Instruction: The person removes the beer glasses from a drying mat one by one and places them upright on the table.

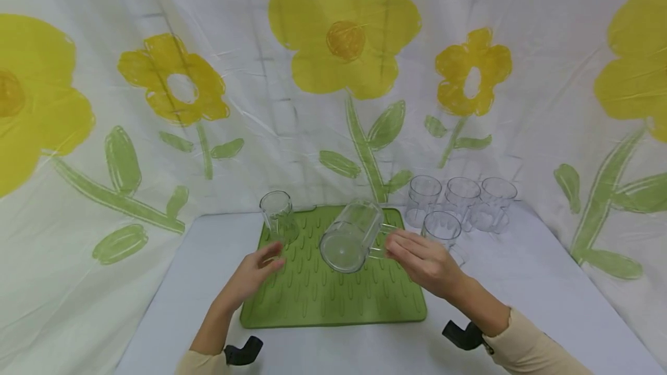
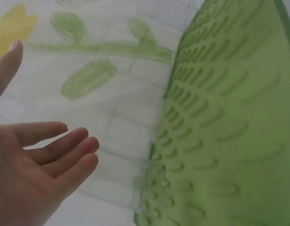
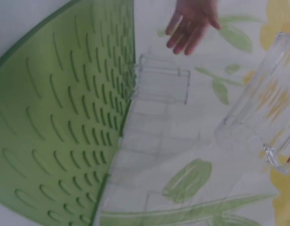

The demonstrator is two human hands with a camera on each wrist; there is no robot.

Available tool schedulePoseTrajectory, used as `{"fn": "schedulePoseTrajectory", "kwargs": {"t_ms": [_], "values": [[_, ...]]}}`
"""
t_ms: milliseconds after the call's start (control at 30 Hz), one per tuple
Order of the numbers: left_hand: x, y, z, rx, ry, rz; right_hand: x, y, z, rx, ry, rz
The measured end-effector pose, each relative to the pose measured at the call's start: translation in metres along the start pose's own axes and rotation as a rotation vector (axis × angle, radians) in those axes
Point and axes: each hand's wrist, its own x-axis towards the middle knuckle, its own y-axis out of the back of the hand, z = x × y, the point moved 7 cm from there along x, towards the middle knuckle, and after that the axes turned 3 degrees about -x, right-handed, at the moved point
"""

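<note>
My right hand [image 1: 424, 262] pinches the handle of a clear glass mug [image 1: 350, 242] above the green ribbed mat [image 1: 333, 308]. That mug is tilted, its round base facing me. In the right wrist view the same mug [image 3: 262, 101] shows at the right edge, its handle partly cut off. My left hand [image 1: 252, 274] hangs over the mat's left side, fingers apart and holding nothing; the left wrist view shows its palm [image 2: 27, 179]. Just beyond it, a second glass mug [image 1: 278, 219] stands upright on the mat's back left corner.
Several more clear glass mugs [image 1: 442, 227] stand in a group on the white table [image 1: 526, 305] to the right of the mat. A white curtain [image 1: 292, 132] with yellow flowers hangs behind the table. Black camera mounts [image 1: 244, 352] sit at both wrists.
</note>
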Motion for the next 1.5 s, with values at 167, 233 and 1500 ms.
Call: {"fn": "schedulePoseTrajectory", "kwargs": {"t_ms": [167, 233, 1500], "values": [[0.01, -0.001, 0.022, -0.054, -0.02, -0.02, 0.001, 0.0, -0.002, -0.01, 0.032, 0.022], [0.011, -0.003, 0.03, -0.113, -0.014, -0.033, 0.002, 0.0, -0.003, -0.015, 0.042, 0.027], [0.026, -0.073, 0.097, -0.706, 0.043, -0.46, 0.018, -0.003, -0.02, -0.078, 0.199, -0.018]]}}
